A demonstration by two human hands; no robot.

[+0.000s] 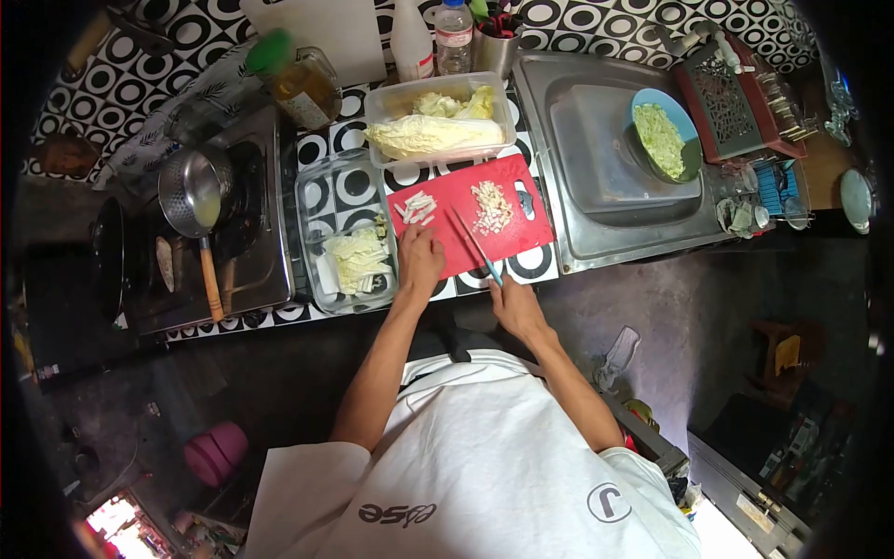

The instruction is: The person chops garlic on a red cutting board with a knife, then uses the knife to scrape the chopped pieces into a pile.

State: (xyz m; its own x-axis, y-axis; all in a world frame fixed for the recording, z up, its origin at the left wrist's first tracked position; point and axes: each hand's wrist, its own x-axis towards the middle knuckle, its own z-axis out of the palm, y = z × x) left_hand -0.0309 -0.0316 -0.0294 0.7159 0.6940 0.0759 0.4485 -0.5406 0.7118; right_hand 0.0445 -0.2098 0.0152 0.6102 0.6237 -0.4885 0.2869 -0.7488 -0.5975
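Note:
A knife (476, 243) with a blue handle is held in my right hand (517, 307) at the front edge of a red cutting board (456, 262). Its blade slants away over the middle of the board. My left hand (421, 256) rests on the board's left side, fingers slightly apart, their tips close to some pale cut strips (415, 208). Whether they touch the strips is hard to see. Right of the blade lies a pile of small pale chopped pieces (492, 207). A clear container (307, 200) left of the board holds cut cabbage (357, 260).
Behind the board, a plastic tub (374, 104) holds a napa cabbage (438, 136). The sink (582, 253) on the right has a blue bowl (686, 119) of shredded greens. On the left, a saucepan (182, 196) sits on the stove (270, 270). Bottles (454, 42) stand at the back.

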